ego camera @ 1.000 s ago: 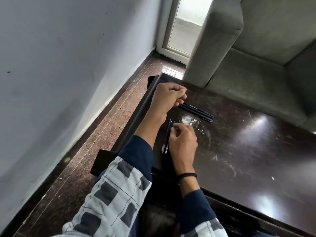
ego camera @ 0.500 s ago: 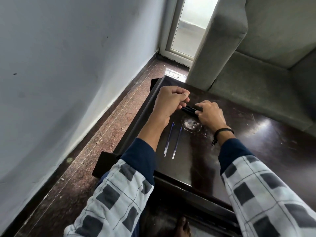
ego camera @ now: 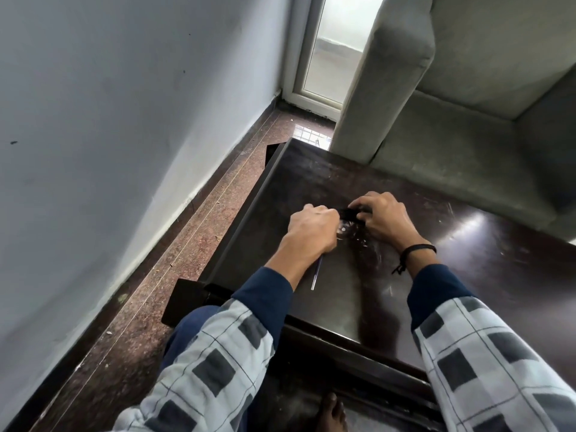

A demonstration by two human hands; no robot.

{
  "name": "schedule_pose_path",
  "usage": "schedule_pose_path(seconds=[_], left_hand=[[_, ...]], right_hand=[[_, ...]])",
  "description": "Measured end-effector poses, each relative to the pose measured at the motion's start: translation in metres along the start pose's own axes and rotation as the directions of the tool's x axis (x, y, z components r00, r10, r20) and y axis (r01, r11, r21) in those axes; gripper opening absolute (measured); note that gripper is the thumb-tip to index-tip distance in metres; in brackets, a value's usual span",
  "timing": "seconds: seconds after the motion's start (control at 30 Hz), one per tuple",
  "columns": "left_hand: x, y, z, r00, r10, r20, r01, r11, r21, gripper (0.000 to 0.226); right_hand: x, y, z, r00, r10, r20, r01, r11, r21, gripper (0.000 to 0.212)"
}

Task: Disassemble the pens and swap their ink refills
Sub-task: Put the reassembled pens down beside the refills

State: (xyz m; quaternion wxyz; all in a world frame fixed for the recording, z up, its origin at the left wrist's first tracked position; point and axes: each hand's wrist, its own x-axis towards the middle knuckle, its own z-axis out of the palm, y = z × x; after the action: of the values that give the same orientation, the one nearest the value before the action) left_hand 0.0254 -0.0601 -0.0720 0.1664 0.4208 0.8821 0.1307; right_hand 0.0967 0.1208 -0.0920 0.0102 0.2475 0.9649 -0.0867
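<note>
Black pen barrels (ego camera: 351,213) lie across the dark table (ego camera: 467,275), between my two hands. My right hand (ego camera: 385,219) curls over their right end and grips them. Curled at their left end, my left hand (ego camera: 311,229) has its fingertips against the black plastic; what its palm holds is hidden. One thin clear refill with blue ink (ego camera: 316,273) lies on the table just under my left wrist, pointing toward me. A second refill cannot be seen here; my left forearm covers that spot.
A grey sofa (ego camera: 452,135) stands against the table's far side. The grey wall (ego camera: 124,120) and a strip of brown floor (ego camera: 174,269) run along the left. The table's left edge (ego camera: 249,207) is close to my left hand. A bare foot (ego camera: 332,413) shows below the table.
My left hand has dropped closer to the table and met the pen barrels that my right hand reached for. My left forearm now hides one of the two refills.
</note>
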Motion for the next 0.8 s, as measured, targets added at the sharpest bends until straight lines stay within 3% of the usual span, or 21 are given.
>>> schedule_pose_path(seconds=[0.2,0.33,0.5,0.8], left_hand=[[0.0,-0.002,-0.005,0.996,-0.061,0.062,0.06,0.998,0.023,0.03],[0.001,-0.002,-0.007,0.992,-0.086,0.092,0.084,0.996,0.026,0.034],[0.0,-0.003,-0.006,0.988,-0.083,0.128,0.078,0.996,0.044,0.037],[0.0,-0.004,-0.009,0.989,-0.077,0.128,0.069,0.995,0.069,0.027]], right_hand=[[-0.026,0.025,-0.005,0.998,0.014,0.068,-0.017,0.999,0.043,0.032],[-0.047,0.036,0.0,0.996,-0.07,0.051,0.059,0.98,0.192,0.039],[-0.076,0.039,0.005,0.994,-0.107,0.038,0.095,0.967,0.236,0.037],[-0.124,0.05,0.008,0.978,-0.204,0.037,0.195,0.967,0.162,0.04]])
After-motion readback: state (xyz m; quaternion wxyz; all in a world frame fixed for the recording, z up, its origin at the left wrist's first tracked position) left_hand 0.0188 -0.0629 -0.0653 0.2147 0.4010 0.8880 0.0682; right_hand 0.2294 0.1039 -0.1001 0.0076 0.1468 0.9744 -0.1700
